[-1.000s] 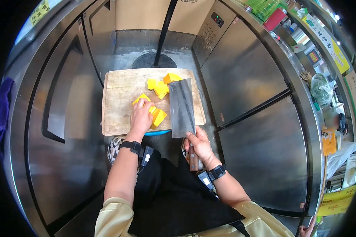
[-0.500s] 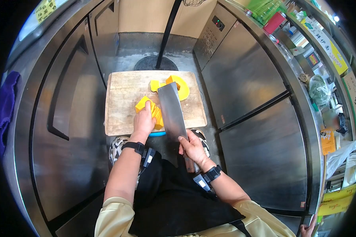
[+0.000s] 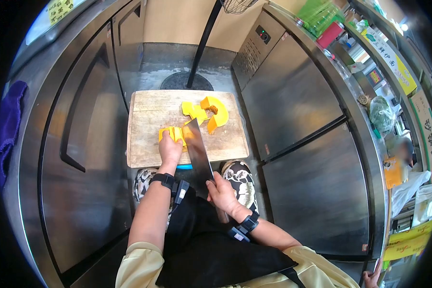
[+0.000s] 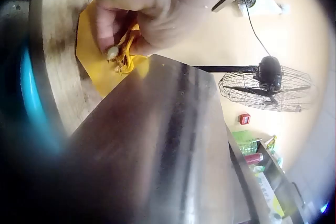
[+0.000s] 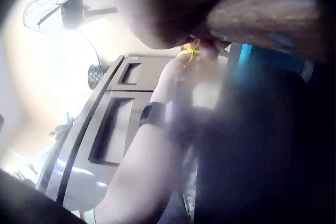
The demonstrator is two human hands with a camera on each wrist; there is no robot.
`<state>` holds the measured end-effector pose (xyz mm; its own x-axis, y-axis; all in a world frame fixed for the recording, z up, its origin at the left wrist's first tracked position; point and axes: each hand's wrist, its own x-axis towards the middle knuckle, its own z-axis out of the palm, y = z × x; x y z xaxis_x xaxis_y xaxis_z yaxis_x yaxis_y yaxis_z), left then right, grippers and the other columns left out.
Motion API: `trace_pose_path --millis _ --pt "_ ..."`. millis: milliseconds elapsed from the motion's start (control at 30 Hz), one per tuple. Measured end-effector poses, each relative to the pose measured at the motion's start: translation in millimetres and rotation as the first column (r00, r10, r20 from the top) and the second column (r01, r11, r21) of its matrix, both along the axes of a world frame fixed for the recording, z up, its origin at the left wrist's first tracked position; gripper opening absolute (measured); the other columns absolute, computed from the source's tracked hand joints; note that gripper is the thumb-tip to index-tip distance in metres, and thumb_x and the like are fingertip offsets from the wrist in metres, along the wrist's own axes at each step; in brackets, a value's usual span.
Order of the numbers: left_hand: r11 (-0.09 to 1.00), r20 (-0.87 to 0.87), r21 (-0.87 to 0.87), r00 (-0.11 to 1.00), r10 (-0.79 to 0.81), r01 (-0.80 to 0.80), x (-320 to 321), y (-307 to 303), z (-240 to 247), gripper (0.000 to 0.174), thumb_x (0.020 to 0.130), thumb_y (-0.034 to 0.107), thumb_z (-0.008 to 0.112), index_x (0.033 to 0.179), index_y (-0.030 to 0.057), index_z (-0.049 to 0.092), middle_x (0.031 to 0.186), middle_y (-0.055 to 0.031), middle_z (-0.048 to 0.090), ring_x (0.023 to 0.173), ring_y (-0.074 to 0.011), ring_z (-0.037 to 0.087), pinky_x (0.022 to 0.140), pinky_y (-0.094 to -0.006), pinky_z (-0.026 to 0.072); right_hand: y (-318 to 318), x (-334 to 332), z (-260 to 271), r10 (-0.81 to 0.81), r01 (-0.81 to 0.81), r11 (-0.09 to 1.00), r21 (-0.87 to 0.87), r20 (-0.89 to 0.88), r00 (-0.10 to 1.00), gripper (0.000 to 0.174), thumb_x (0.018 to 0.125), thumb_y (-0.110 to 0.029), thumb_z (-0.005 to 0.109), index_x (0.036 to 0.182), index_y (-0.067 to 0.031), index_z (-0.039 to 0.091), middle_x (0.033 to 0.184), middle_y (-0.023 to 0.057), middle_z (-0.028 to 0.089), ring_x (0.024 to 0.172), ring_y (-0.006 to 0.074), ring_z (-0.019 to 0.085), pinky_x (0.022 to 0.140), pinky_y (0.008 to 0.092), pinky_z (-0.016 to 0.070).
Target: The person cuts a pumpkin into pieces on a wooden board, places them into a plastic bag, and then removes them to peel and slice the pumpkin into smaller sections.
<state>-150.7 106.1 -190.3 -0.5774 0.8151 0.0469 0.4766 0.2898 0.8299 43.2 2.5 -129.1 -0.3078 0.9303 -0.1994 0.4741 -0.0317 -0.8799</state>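
A wooden cutting board (image 3: 144, 113) carries cut yellow-orange pumpkin. My left hand (image 3: 170, 150) holds a sliced pumpkin piece (image 3: 164, 132) near the board's front, fingers and thumb curled over it. Stringy pulp (image 4: 126, 58) and a pale seed show between those fingers in the left wrist view. My right hand (image 3: 222, 193) grips a cleaver by its wooden handle (image 5: 262, 16). The broad blade (image 3: 199, 152) slants over the front of the board, its far end right beside the held piece. Farther back lie a curved pumpkin piece (image 3: 221, 114) and smaller chunks (image 3: 191, 110).
Under the board's front edge shows a blue rim (image 3: 184, 166), between two patterned trouser legs (image 3: 240, 185). Steel cabinets (image 3: 307, 96) stand on both sides. Behind the board rises a black pole (image 3: 204, 45) on a round base; a fan (image 4: 268, 85) appears in the left wrist view.
The cleaver has swung left and come down beside the held pumpkin, the right hand moving left with it. The curved piece behind now shows fully. My left hand stays on the pumpkin.
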Motion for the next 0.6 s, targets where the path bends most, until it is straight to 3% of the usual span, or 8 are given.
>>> trace_pose_path --millis 33,133,167,300,400,600 --pt "1.0 0.008 0.01 1.0 0.005 -0.006 -0.2 0.5 -2.3 0.041 0.076 0.011 0.069 0.11 -0.0002 0.05 0.096 -0.0264 0.065 0.093 -0.0425 0.063 0.081 -0.0469 0.0504 0.6 -4.5 11.3 0.026 -0.023 0.999 -0.036 0.088 0.996 0.013 0.093 -0.008 0.05 0.099 0.0029 0.045 0.074 0.0207 0.06 0.059 0.0298 0.063 0.054 0.0408 0.05" --pt "0.999 0.034 0.034 0.999 0.025 -0.026 0.4 2.7 -3.1 0.041 0.076 0.01 0.069 0.11 -0.0003 0.049 0.096 -0.0264 0.064 0.093 -0.0429 0.063 0.081 -0.0471 0.0502 1.1 -10.2 -1.8 0.013 -0.135 0.918 0.373 0.313 0.95 0.014 0.091 -0.007 0.049 0.1 0.0037 0.046 0.083 0.0267 0.06 0.075 0.0414 0.062 0.065 0.0497 0.0494" --pt "0.999 0.044 0.031 0.999 0.031 -0.033 1.4 3.2 -2.9 0.041 0.076 0.009 0.069 0.11 -0.0003 0.049 0.096 -0.0263 0.064 0.093 -0.0431 0.062 0.081 -0.0472 0.0502 2.0 -10.7 -3.5 0.052 -0.14 0.962 0.235 0.345 0.937 0.02 0.089 -0.006 0.048 0.106 0.0043 0.045 0.095 0.031 0.058 0.089 0.0485 0.057 0.076 0.0544 0.0468" --pt "0.995 0.072 0.088 0.996 0.045 -0.052 3.0 4.2 -11.8 0.042 0.076 0.008 0.068 0.112 -0.0002 0.047 0.096 -0.0263 0.064 0.093 -0.0435 0.062 0.081 -0.0475 0.0498 -1.0 -20.2 -5.6 0.071 -0.176 0.961 0.214 0.423 0.903 0.035 0.086 -0.005 0.051 0.118 0.0049 0.04 0.105 0.032 0.056 0.091 0.0476 0.059 0.078 0.0523 0.0493" --pt "0.998 0.085 0.049 0.996 0.037 -0.041 3.4 5.2 -11.7 0.044 0.077 0.007 0.067 0.114 0.0 0.045 0.097 -0.027 0.064 0.094 -0.0437 0.062 0.081 -0.0478 0.0496 -0.4 -20.2 -2.4 0.071 -0.187 0.956 0.228 0.436 0.897 0.034 0.086 -0.005 0.05 0.117 0.0054 0.04 0.104 0.033 0.056 0.089 0.0473 0.06 0.077 0.052 0.0495" --pt "0.999 0.075 -0.019 0.996 0.037 -0.036 4.1 3.5 -3.6 0.041 0.078 0.006 0.067 0.112 0.0001 0.045 0.095 -0.0272 0.064 0.092 -0.0443 0.062 0.08 -0.0483 0.0496 14.0 -17.4 7.2 0.125 -0.196 0.974 0.118 0.442 0.888 0.03 0.089 -0.005 0.048 0.115 0.0072 0.039 0.082 0.0296 0.061 0.08 0.0478 0.06 0.072 0.0524 0.0482"
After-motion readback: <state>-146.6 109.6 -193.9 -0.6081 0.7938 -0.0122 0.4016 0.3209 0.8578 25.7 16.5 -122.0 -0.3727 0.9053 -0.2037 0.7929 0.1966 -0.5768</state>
